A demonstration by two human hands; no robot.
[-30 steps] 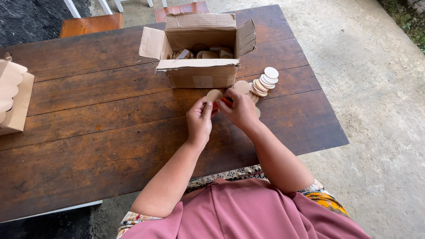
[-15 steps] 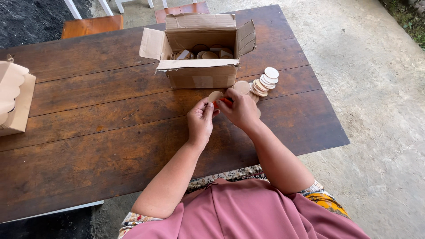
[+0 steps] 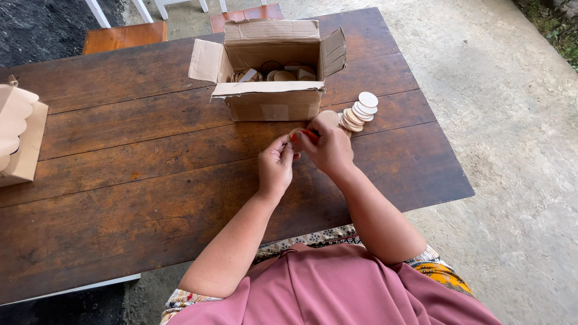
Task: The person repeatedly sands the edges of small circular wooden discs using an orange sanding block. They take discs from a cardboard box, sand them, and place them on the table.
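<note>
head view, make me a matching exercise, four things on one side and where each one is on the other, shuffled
1. open cardboard box
2. stack of pale wooden discs
3. single wooden disc
4. orange-brown chair seat

A. between the fingers of both hands
B. beyond the table's far edge
C. on the table, just right of the box
D. at the far middle of the table, discs inside

Pairs: 1-D, 2-C, 3-A, 4-B

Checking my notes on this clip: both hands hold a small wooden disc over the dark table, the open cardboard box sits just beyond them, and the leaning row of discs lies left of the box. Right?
Not quite. The head view shows the leaning row of discs to the right of the cardboard box, not left. The rest stands: left hand and right hand hold a small wooden disc over the dark table.
</note>
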